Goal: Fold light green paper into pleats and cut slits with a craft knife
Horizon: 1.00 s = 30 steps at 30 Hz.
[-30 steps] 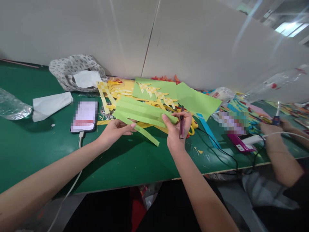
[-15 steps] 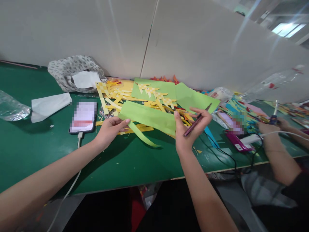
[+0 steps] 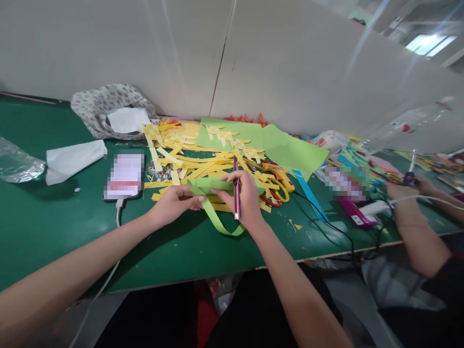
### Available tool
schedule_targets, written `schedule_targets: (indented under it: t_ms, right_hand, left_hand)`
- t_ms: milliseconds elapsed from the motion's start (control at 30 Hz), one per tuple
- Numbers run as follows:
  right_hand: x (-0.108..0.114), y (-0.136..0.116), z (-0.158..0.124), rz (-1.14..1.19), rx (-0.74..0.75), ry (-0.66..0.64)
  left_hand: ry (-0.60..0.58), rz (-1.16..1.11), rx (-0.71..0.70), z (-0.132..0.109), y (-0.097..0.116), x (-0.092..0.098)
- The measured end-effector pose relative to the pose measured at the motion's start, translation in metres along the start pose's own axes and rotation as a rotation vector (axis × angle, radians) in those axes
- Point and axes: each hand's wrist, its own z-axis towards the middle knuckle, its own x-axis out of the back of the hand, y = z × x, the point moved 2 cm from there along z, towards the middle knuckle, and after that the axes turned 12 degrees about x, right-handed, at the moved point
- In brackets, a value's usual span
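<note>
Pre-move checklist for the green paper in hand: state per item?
1. Left hand grip on folded green paper: pinches its left end, ok.
2. Right hand on the paper: fingers press its right part, ok.
3. Pen in the right hand: held, ok; tip capped or not, cannot tell.
4. Loose green strip: curls free below the paper, not ok.
5. Scissors: lie beside the right hand, apart from it, ok.
6. Co-worker's hand: far right, apart, ok.
</note>
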Motion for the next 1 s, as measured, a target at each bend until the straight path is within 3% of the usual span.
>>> schedule_targets:
  t_ms: [200, 367, 567, 633, 733, 833, 900, 1000]
  right_hand:
    - [0.004, 0.005, 0.000, 0.006, -0.007, 0.124]
    - [0.015, 0.008, 0.002, 0.002, -0.001, 0.322]
    - [0.044, 0.007, 0.007, -0.108, 0.053, 0.708]
    - [0.051, 0.005, 0.007, -0.161, 0.063, 0.791]
    - [0.051, 0.001, 0.003, -0.205, 0.154, 0.801]
    - [0.039, -0.002, -0.003, -0.187, 0.288, 0.619]
    - [0.029, -0.003, -0.006, -0.181, 0.315, 0.469]
    - [0.022, -0.005, -0.009, -0.197, 0.277, 0.351]
  left_hand:
    - [-0.017, -0.017, 0.026, -0.001, 0.002, -0.001]
    - [0.049, -0.055, 0.072, 0.001, 0.004, 0.005]
    - [0.276, -0.422, 0.058, 0.003, 0.011, 0.023]
    - [0.288, -0.529, 0.046, 0.003, 0.014, 0.027]
    - [0.146, -0.576, 0.099, 0.003, 0.018, 0.026]
    - [-0.032, -0.438, 0.170, 0.000, 0.018, 0.021]
    - [-0.226, -0.233, 0.208, -0.004, 0.017, 0.016]
    - [-0.589, 0.064, 0.278, -0.015, 0.016, 0.007]
